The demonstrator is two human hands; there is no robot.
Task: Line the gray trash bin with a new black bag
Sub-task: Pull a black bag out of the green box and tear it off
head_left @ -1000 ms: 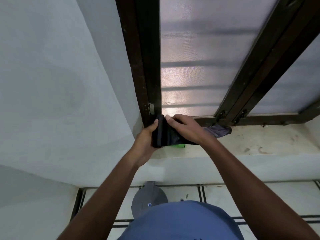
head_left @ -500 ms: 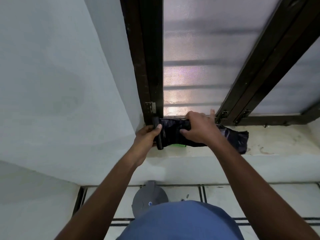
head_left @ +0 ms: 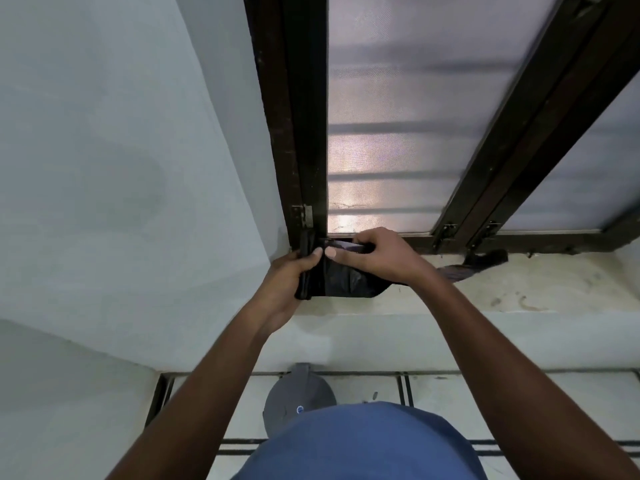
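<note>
A roll of black bags (head_left: 304,268) stands on end at the left corner of the window ledge, and my left hand (head_left: 285,289) is closed around it. A black bag (head_left: 349,280) stretches from the roll to the right, and my right hand (head_left: 377,258) pinches its upper edge close to the roll. The bag's far end (head_left: 481,261) lies farther right on the ledge. The gray trash bin (head_left: 299,396) sits on the floor below the ledge, its lid shut, partly hidden by my blue shirt.
The white ledge (head_left: 536,289) runs right, stained and dusty. Behind it rises a dark-framed frosted window (head_left: 398,116). A white wall (head_left: 121,168) closes the left side. The tiled floor (head_left: 502,396) has dark grout lines.
My right hand slid back left along the bag to sit beside the roll, thumbs now nearly touching. The bag's loose end lies farther right on the ledge. The green item under the roll is now hidden.
</note>
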